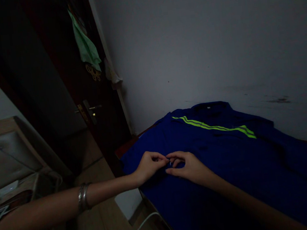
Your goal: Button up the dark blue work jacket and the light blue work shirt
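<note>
A blue long-sleeved work shirt [227, 165] with a yellow-green and grey reflective stripe [207, 125] across it lies spread out below both hands. My left hand [151, 165] comes in from the left over the shirt, thumb and fingers pinched together. At its fingertips shows a tiny pale thing [171, 162], too small and dark to name. Facing it, my right hand [189, 166] has curved fingers with the thumb apart from them. Its index fingertip meets or nearly meets the left fingertips. Silver bracelets [83, 197] circle my left wrist.
Behind the shirt rises a pale wall [203, 41]. At left stands a dark door [95, 96] with a green cloth [84, 43] hanging on it. A white cable [139, 226] curves near the floor beside a white box-like object [129, 203]. A padded headboard-like panel [10, 155] is far left.
</note>
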Tool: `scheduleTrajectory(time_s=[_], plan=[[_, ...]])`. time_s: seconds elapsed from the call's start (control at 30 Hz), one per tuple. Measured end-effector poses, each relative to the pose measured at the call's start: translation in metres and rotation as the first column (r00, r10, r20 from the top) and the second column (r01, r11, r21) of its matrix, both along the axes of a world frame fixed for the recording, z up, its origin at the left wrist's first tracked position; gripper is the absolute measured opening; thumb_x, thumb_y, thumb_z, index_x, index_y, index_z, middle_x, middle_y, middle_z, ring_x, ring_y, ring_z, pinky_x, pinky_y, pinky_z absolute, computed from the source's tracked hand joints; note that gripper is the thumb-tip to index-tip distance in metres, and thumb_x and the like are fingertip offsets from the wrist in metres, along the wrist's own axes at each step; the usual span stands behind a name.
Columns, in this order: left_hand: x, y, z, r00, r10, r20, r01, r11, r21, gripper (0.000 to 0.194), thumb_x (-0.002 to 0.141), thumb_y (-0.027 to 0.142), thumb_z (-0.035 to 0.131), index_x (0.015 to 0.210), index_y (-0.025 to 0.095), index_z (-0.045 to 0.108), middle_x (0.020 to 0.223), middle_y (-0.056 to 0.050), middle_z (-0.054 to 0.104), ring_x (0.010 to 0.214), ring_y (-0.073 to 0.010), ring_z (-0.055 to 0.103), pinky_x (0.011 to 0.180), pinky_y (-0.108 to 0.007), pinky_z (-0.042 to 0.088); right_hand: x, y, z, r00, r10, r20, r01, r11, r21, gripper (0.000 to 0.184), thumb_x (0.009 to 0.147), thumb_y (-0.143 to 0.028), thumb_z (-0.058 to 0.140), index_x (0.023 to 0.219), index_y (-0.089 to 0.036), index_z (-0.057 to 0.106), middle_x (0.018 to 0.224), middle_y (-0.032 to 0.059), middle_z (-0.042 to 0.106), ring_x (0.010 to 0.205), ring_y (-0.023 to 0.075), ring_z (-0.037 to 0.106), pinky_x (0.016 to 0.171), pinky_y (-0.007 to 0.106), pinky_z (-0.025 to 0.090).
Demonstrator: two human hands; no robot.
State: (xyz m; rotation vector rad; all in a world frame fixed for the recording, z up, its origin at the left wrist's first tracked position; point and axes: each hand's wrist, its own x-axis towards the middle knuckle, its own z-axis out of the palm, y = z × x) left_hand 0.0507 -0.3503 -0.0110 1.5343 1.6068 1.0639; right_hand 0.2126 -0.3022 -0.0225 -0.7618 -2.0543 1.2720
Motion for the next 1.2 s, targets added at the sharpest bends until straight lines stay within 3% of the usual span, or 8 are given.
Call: scheduleTrajectory(time_s=[0.1,0.17,0.3,0.5,0.67,1.0,1.2], plan=[[0.000,0.003,-0.001,0.997,0.018,0.076,-0.016,1.000,-0.016,0.020,0.064,0.028,0.061,0.071,0.010,0.069,0.068,-0.005,0.066,0.061,-0.0121,0.054,0.059,-0.022,0.038,-0.003,-0.002,-0.007,0.995,-0.101,-0.018,0.103,0.966,0.239,0.039,0.061,-0.024,0.066,0.098,-0.015,0.061,0.086,0.0051,0.060,0.071,0.0129,0.056,0.068,0.028,0.048],[0.001,0.004,-0.001,0.996,0.027,0.091,-0.026,1.000,-0.016,0.022,0.064,0.029,0.061,0.071,0.010,0.069,0.067,-0.005,0.065,0.060,-0.0116,0.053,0.058,-0.021,0.037,-0.004,-0.002,-0.009,0.994,-0.110,-0.019,0.111,0.954,0.279,0.036,0.064,-0.017,0.061,0.101,-0.016,0.060,0.087,0.0048,0.061,0.069,0.0115,0.057,0.067,0.026,0.048],[0.001,0.004,0.000,0.997,0.034,0.076,-0.033,0.999,-0.024,0.024,0.064,0.031,0.062,0.071,0.010,0.069,0.064,-0.004,0.064,0.057,-0.0106,0.051,0.056,-0.021,0.036,-0.003,-0.001,-0.008,0.994,-0.107,-0.029,0.111,0.971,0.212,0.040,0.064,-0.009,0.052,0.103,-0.016,0.059,0.087,0.0040,0.062,0.064,0.0090,0.057,0.062,0.022,0.048],[-0.006,0.008,-0.003,0.994,0.075,0.076,-0.075,0.997,0.004,0.027,0.063,0.036,0.063,0.070,0.011,0.069,0.064,-0.003,0.064,0.060,-0.0115,0.052,0.057,-0.021,0.037,0.000,0.006,-0.006,0.989,-0.139,-0.041,0.142,0.984,0.103,0.040,0.062,-0.010,0.050,0.101,-0.013,0.060,0.084,0.0047,0.062,0.067,0.0100,0.056,0.060,0.021,0.046],[-0.013,0.009,-0.005,0.995,0.084,0.056,-0.081,0.995,-0.057,0.025,0.062,0.032,0.062,0.072,0.011,0.069,0.069,-0.005,0.066,0.062,-0.0128,0.055,0.058,-0.021,0.039,0.003,0.012,-0.005,0.987,-0.145,-0.068,0.148,0.988,0.044,0.041,0.062,-0.011,0.050,0.101,-0.014,0.060,0.085,0.0051,0.063,0.070,0.0109,0.057,0.063,0.022,0.047],[-0.004,0.005,-0.008,0.996,0.047,0.070,-0.036,0.990,-0.140,0.029,0.058,0.036,0.066,0.073,0.011,0.070,0.070,-0.006,0.067,0.066,-0.0153,0.056,0.060,-0.023,0.040,0.003,0.009,-0.001,0.985,-0.150,-0.081,0.156,0.985,0.077,0.040,0.064,-0.011,0.048,0.102,-0.014,0.059,0.085,0.0053,0.064,0.075,0.0135,0.060,0.066,0.025,0.047],[-0.002,0.001,-0.008,0.974,0.094,0.208,-0.046,0.974,-0.222,0.025,0.058,0.033,0.068,0.073,0.013,0.071,0.073,-0.005,0.067,0.065,-0.0129,0.054,0.060,-0.023,0.037,0.004,0.009,-0.002,0.986,-0.142,-0.091,0.150,0.985,0.090,0.038,0.066,-0.012,0.048,0.102,-0.016,0.059,0.083,0.0051,0.065,0.076,0.0147,0.061,0.065,0.025,0.047]])
